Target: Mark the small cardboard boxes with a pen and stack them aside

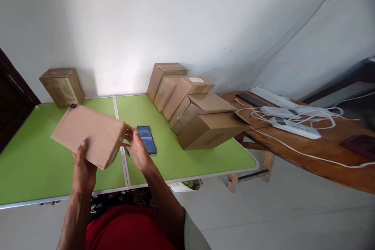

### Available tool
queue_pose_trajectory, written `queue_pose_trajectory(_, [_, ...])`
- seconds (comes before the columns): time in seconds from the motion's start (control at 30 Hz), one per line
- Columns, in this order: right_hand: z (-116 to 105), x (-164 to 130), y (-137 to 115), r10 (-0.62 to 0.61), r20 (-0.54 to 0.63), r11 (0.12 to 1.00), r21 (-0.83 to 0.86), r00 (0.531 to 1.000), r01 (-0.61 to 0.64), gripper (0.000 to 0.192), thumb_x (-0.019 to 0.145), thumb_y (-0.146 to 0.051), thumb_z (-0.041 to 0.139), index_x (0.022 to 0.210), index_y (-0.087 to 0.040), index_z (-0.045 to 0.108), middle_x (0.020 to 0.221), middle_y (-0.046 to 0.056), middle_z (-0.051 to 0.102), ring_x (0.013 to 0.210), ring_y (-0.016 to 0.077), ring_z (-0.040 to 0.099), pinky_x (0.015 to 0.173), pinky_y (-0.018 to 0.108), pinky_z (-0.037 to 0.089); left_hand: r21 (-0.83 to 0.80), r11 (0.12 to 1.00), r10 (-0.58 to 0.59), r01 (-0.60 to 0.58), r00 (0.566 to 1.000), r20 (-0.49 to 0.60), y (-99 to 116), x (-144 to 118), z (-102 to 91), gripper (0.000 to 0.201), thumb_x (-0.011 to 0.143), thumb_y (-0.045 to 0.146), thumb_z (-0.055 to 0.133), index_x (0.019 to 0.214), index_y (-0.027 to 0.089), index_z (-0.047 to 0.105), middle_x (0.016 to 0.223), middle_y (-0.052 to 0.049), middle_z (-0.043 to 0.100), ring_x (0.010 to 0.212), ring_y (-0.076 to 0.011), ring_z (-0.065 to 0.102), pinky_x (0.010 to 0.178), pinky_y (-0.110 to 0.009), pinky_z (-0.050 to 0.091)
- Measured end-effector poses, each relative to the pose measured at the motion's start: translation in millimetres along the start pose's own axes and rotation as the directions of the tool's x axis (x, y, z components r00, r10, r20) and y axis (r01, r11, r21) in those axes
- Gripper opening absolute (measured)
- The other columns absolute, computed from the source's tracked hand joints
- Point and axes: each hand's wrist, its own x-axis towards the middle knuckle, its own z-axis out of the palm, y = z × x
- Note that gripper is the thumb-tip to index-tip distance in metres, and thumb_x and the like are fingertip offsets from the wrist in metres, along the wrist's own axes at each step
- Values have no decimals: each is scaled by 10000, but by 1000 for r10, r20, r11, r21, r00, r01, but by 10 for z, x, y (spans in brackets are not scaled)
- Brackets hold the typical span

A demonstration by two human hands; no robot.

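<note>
Above the green worktop [187, 156], in the head view, both hands held one flat cardboard box [89, 134], lifted clear of the surface and tilted. The left hand [83, 168] gripped the box from below at its near edge; the thumb lay on the top face and the other fingers were hidden under the box. The right hand [137, 148] was closed around the right end of the box, with the fingers curled on its short side. A small dark round thing sat at the far corner of the box; what it was I could not tell.

Just beside the right hand, a phone [147, 139] lay flat on the worktop with its screen lit blue. Farther right, a row of five brown cartons [196, 105] leaned one against the other, from the wall to the worktop's right edge. One more carton [62, 86] stood alone at the far left corner, well apart from the row.

To the right of the worktop stood a wooden table [322, 152], which carried white power strips [290, 123] and loose white cables [293, 115].
</note>
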Motion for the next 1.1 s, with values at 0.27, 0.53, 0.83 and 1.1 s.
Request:
queue_pose_trajectory(0.27, [-65,85,114,150,145,975,143,978,-171,875,776,-1031,690,1232,-294,812,1347,89,841,1498,383,640,1196,567,560,716,298,667,-631,675,317,-390,-243,-26,1446,733,603,967,1825,231,96,1692,-291,381,1503,-493,429,1171,-701,485])
queue_pose_trajectory(0.53, [-219,93,71,202,126,977,50,971,-209,945,658,-1074,727,1159,-279,822,1238,109,866,1419,400,700,1192,582,562,662,424,564,-618,752,341,-338,-248,-115,1454,731,653,945,1810,182,93,1702,-315,381,1528,-489,475,1199,-645,490])
queue_pose_trajectory(0.83, [-250,82,-349,102,322,957,-289,941,-5,988,749,-879,859,1535,-313,666,1664,101,632,1591,390,528,1327,551,396,441,892,-214,97,951,224,-289,-87,-674,1058,661,669,933,1565,198,646,1464,-197,756,1452,-489,644,1134,-593,595])
queue_pose_trajectory(1.1, [-9,-59,-192,89,147,943,-330,985,-35,1031,805,-759,839,1629,-237,506,1585,170,647,1462,395,621,1227,549,474,464,883,-60,-65,966,251,6,142,-532,1196,740,783,871,1721,225,474,1646,-213,630,1544,-484,569,1244,-623,509])
